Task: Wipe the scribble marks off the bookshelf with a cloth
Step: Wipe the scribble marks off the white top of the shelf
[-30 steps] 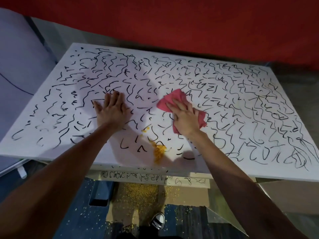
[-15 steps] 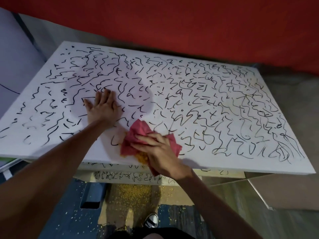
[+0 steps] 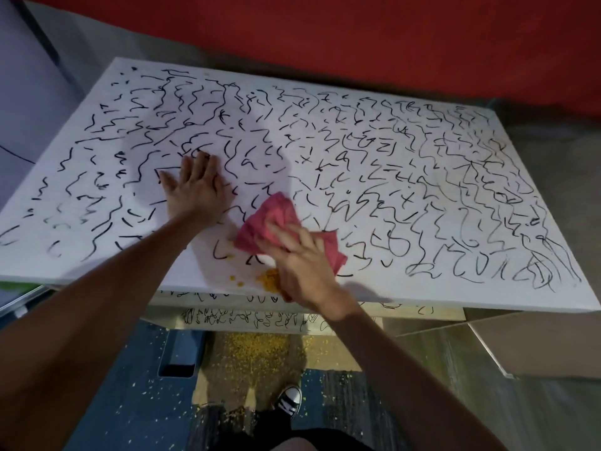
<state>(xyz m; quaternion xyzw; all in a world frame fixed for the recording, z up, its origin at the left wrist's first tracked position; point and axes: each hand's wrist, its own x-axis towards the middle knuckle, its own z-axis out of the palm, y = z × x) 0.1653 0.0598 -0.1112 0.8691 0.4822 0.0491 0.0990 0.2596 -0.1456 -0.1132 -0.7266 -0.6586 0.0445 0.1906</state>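
The pink cloth (image 3: 273,219) lies under my right hand (image 3: 302,265), whose straight, spread fingers press it onto the white bookshelf (image 3: 195,265) top near its front edge. Yellow crumbs (image 3: 270,281) sit just left of that hand's heel. My left hand (image 3: 195,187) rests flat, fingers extended, left of the cloth. Black scribble marks (image 3: 390,177) surround both hands.

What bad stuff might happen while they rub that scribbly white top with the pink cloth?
The yellow crumbs lie at the front edge of the white top, right beside the pink cloth under the right hand. A swipe would likely knock them onto the floor, where yellow bits already lie. Crumbs might also catch under the cloth and get dragged through the scribble marks, making a smeary mess.
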